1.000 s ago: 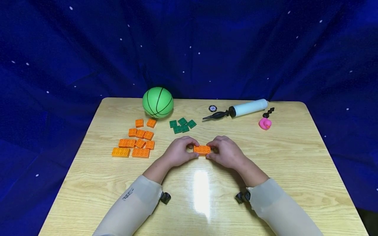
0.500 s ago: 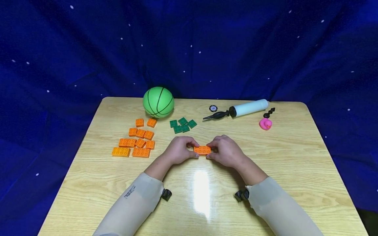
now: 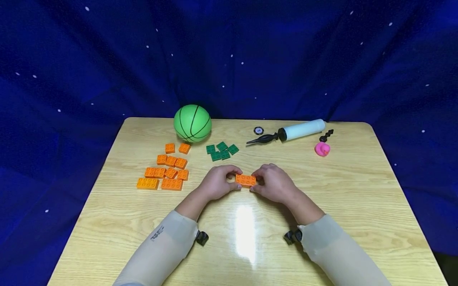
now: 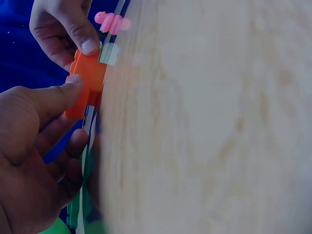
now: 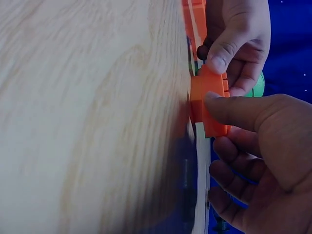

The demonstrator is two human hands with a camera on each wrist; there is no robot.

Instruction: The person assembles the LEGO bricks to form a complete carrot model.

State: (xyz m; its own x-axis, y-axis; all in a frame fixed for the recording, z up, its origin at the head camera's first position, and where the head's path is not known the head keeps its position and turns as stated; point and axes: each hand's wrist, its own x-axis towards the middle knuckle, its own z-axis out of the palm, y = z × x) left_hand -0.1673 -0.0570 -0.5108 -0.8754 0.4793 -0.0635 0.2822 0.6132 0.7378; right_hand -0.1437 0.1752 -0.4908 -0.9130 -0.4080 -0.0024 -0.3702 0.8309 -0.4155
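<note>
In the head view, a long orange toy brick with two rows of studs lies between both hands over the middle of the table. My left hand pinches its left end between thumb and fingers. From the other side, my right hand pinches the right end. The right wrist view shows my right thumb pressed along the near face of the long brick. A narrower orange block shows under it, on the table side. The left wrist view has my left thumb on the long brick too.
Several loose orange bricks lie in rows on the left, and several green bricks behind the hands. A green ball, a poker chip, a blue-and-black hand pump and a pink rubber duck stand farther back on the table.
Both hands keep their hold at the same spot. The long brick has tilted slightly, its left end now a little higher in the head view.
</note>
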